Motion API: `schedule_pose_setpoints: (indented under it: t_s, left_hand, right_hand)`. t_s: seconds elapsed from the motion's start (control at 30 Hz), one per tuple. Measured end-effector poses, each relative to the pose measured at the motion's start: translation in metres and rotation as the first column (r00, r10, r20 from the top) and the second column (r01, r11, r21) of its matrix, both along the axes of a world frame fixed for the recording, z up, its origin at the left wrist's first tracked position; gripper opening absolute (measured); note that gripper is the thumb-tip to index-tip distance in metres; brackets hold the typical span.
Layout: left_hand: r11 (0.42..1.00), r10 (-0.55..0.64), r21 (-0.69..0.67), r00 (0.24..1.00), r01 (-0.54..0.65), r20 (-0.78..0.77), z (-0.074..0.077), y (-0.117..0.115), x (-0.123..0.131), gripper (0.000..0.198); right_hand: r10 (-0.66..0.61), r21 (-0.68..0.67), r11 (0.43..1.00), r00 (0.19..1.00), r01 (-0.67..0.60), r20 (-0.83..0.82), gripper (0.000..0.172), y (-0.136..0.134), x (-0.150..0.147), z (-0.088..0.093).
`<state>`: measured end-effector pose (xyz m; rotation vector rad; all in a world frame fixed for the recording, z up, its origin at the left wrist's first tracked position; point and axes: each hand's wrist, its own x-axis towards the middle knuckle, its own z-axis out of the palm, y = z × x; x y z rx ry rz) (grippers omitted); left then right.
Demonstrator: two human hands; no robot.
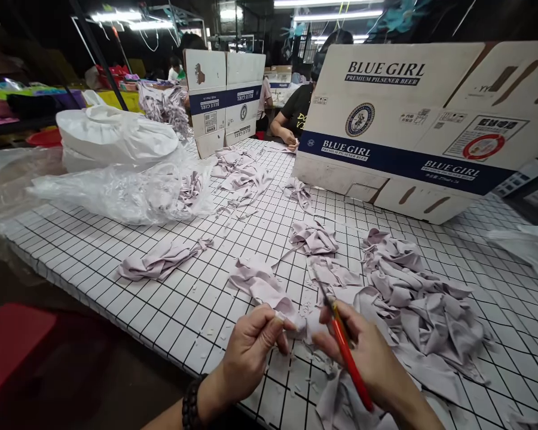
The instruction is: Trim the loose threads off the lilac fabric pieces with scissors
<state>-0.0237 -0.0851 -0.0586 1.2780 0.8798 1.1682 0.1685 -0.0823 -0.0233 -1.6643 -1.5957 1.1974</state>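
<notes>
My left hand (257, 337) pinches the near end of a pale lilac fabric strip (262, 286) between thumb and fingers, low over the table. In my right hand (372, 352) is a pair of red-handled scissors (348, 361), the dark blades pointing up and away. The fingers are partly hidden behind the handle, and the blades are a little blurred. Close to the right hand lies a large heap of the same lilac fabric (416, 298). More crumpled pieces (314, 237) lie just beyond the scissors. Small pale scraps (210, 331) are scattered around both hands.
A grid-patterned cloth covers the table (94, 263). Tall cardboard boxes (407, 119) stand at the back right and back centre (224, 98). Plastic bags (130, 191) and a white sack (116, 134) lie at left. A co-worker (296, 113) sits behind. A red stool (18, 340) stands lower left.
</notes>
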Motion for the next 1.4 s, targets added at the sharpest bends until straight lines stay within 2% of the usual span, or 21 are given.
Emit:
schedule_pose_setpoints:
  t_s: [0.07, 0.13, 0.2, 0.33, 0.57, 0.7, 0.9, 1.17, 1.4]
  left_hand:
    - [0.999, -0.023, 0.034, 0.997, 0.026, -0.071, 0.000, 0.002, -0.002, 0.032]
    - [0.996, -0.054, 0.059, 0.993, 0.061, -0.105, 0.000, 0.004, -0.003, 0.037]
    - [0.993, -0.075, 0.081, 0.988, 0.087, -0.136, -0.001, 0.004, -0.004, 0.040]
    - [0.991, -0.096, 0.072, 0.978, 0.110, -0.185, -0.002, 0.004, -0.007, 0.037]
    - [0.983, -0.116, 0.112, 0.970, 0.142, -0.215, -0.001, 0.005, -0.009, 0.038]
    - [0.985, -0.135, 0.078, 0.974, 0.152, -0.184, -0.004, 0.004, -0.009, 0.036]
    - [0.987, -0.144, 0.046, 0.980, 0.152, -0.139, -0.005, 0.003, -0.008, 0.034]
    - [0.987, -0.152, 0.030, 0.983, 0.155, -0.102, -0.001, 0.003, -0.009, 0.037]
    - [0.982, -0.180, -0.061, 0.983, 0.178, -0.038, -0.004, 0.001, -0.011, 0.035]
  right_hand:
    - [0.158, -0.008, 0.987, 0.968, -0.160, 0.194, 0.042, -0.011, 0.006, 0.014]
    - [0.224, -0.024, 0.973, 0.916, -0.229, 0.331, 0.046, -0.020, 0.005, 0.020]
    - [0.215, -0.018, 0.973, 0.879, -0.229, 0.425, 0.048, -0.024, 0.001, 0.020]
    - [0.158, 0.053, 0.975, 0.846, -0.214, 0.509, 0.041, -0.021, -0.004, 0.015]
    - [0.126, 0.124, 0.967, 0.841, -0.222, 0.526, 0.038, -0.018, -0.005, 0.013]
    - [0.121, 0.155, 0.960, 0.843, -0.235, 0.525, 0.036, -0.019, -0.006, 0.013]
    - [0.150, 0.112, 0.963, 0.832, -0.246, 0.534, 0.039, -0.019, -0.009, 0.014]
    - [0.139, 0.143, 0.959, 0.845, -0.245, 0.516, 0.044, -0.017, -0.009, 0.015]
    - [0.164, 0.142, 0.952, 0.842, -0.272, 0.515, 0.047, -0.013, -0.011, 0.011]
